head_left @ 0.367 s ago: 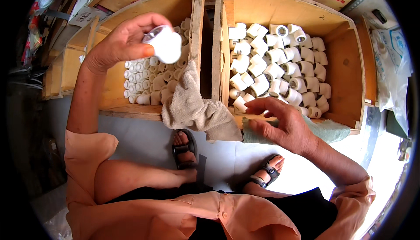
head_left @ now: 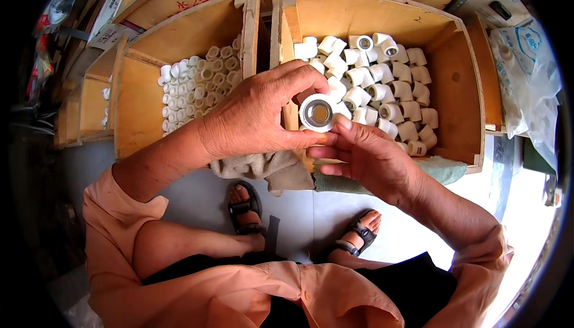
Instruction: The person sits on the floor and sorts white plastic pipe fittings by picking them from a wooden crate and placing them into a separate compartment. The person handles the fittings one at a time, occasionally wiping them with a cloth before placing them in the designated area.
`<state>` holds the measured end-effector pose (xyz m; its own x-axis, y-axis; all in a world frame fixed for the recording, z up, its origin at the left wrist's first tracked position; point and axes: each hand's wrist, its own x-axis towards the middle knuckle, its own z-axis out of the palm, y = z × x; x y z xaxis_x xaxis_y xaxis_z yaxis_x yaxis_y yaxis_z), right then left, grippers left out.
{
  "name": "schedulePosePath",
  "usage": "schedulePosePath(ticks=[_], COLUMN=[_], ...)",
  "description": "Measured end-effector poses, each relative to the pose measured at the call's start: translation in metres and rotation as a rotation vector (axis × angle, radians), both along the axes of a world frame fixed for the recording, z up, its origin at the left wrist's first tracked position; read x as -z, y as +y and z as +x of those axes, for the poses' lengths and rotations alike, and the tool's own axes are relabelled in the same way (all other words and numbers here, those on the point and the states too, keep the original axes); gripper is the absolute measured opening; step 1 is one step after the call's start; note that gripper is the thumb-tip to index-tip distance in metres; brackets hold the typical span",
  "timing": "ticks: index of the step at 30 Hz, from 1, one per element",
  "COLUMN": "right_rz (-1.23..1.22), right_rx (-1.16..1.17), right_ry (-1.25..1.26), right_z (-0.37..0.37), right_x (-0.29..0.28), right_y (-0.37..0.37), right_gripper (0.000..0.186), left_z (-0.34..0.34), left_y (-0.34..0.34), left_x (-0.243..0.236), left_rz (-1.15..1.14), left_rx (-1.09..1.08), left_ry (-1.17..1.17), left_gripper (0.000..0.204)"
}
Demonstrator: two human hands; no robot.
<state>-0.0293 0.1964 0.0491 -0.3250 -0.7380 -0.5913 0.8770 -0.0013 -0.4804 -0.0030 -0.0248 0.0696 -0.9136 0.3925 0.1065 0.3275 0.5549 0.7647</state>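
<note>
A white plastic pipe fitting (head_left: 302,121) is held up over the front edge between the two wooden boxes. Its round opening, ringed in grey, faces up at me. My left hand (head_left: 263,110) is closed on its left side, with the forefinger over the top and the thumb below. On the right side my right hand (head_left: 376,157) pinches it, thumb against the rim and fingers curled underneath. Behind the hands, several white elbow fittings (head_left: 380,93) lie piled in the right wooden box (head_left: 455,77).
The left wooden box (head_left: 134,98) holds rows of smaller white fittings (head_left: 185,92). A beige cloth (head_left: 266,169) and a green cloth (head_left: 442,169) drape over the boxes' front edges. Plastic bags (head_left: 529,77) hang at the right. My sandalled feet (head_left: 244,205) rest on the grey floor.
My left hand has brought the fitting from above the left box rightward and down to the middle. My right hand has closed on it from the right. The view has shifted slightly.
</note>
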Motion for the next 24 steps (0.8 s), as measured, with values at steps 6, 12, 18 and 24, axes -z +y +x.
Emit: schedulePosePath(ticks=[6, 12, 18, 24], right_rz=[-0.031, 0.120, 0.642, 0.830], right_rx=[0.074, 0.175, 0.304, 0.204], right_ry=[-0.001, 0.282, 0.555, 0.716], right_z=[-0.011, -0.042, -0.154, -0.218], right_x=[0.001, 0.012, 0.082, 0.138], right_y=[0.010, 0.031, 0.099, 0.127], right_gripper=[0.039, 0.041, 0.037, 0.048], left_z=[0.006, 0.007, 0.025, 0.023], left_y=[0.025, 0.034, 0.035, 0.037], left_x=[0.011, 0.028, 0.059, 0.058], left_rz=[-0.041, -0.144, -0.251, -0.283], left_rx=[-0.028, 0.026, 0.139, 0.140], left_ry=[0.046, 0.180, 0.121, 0.044], left_gripper=[0.056, 0.080, 0.072, 0.068])
